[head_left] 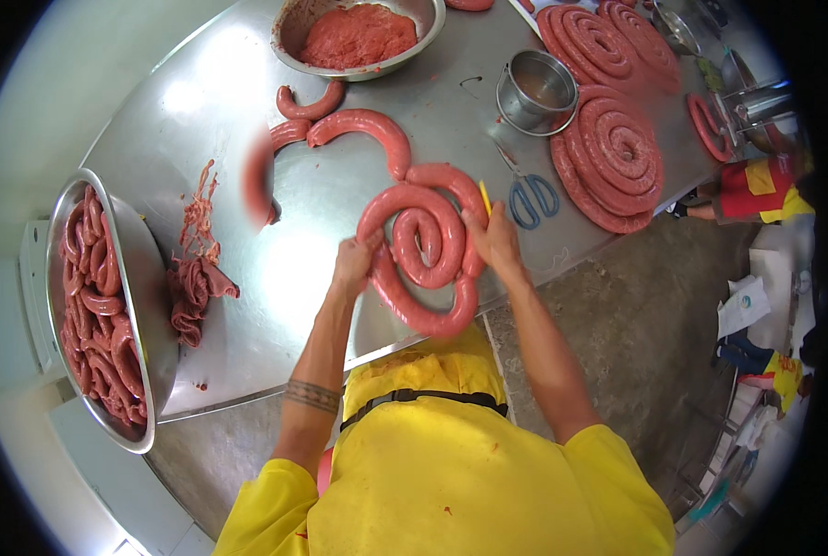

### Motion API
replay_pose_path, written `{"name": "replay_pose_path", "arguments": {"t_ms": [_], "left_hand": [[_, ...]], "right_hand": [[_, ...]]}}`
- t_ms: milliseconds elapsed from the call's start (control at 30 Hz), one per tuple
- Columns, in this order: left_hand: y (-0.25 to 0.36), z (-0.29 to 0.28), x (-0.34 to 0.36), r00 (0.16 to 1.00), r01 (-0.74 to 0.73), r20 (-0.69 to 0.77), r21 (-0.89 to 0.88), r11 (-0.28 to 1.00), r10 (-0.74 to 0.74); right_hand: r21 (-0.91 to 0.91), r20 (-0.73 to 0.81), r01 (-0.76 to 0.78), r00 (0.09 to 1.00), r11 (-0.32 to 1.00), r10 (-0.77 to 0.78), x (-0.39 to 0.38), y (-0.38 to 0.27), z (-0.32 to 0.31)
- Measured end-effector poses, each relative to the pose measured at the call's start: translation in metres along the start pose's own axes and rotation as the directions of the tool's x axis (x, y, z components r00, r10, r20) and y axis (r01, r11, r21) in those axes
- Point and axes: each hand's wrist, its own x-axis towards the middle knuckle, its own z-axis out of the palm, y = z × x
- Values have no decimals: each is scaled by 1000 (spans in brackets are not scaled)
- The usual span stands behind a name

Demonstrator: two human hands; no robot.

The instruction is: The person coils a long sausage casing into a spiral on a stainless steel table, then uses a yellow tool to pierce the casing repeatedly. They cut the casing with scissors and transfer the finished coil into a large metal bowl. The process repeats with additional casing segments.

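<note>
A spiral of raw pink sausage (423,208) sits at the table's near edge. My left hand (356,264) is closed on its left side. At the right side, my right hand (491,241) grips the sausage, with a thin yellow tool (484,195) sticking up from its fingers. A linked curved sausage length (358,125) runs from the coil toward the back. Blue-handled scissors (531,199) lie just right of my right hand. Left of my left hand are a heap of dark pink casing-like material (191,296) and some pale red scraps (201,213).
The steel table (154,130) holds a bowl of sausages (99,324) at left, minced meat (353,37) in a bowl behind, a metal pail (534,93), and several large sausage coils (604,162) at right. Two people in yellow and red (757,190) (784,375) are beyond the table.
</note>
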Motion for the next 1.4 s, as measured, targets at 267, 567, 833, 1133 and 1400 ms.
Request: {"name": "replay_pose_path", "arguments": {"t_ms": [267,567,833,1133,1400], "left_hand": [[-11,-62,-36,974,-115,147,-348,930,175],[-64,-70,-79,983,27,153,-668,744,102],[-24,-111,-104,986,-149,18,-315,937,163],[-38,-146,-117,936,-166,255,-290,943,243],[-72,-144,-89,869,-35,439,-407,913,229]], "right_hand": [[127,-90,25,996,992,-13,-37,58,-61],[146,730,-62,680,987,-65,-195,-6,21],[575,805,-249,342,780,-484,-154,-184,150],[833,528,-382,763,401,-371,20,-233,131],[792,486,-333,851,512,-198,-51,-132,-45]]}}
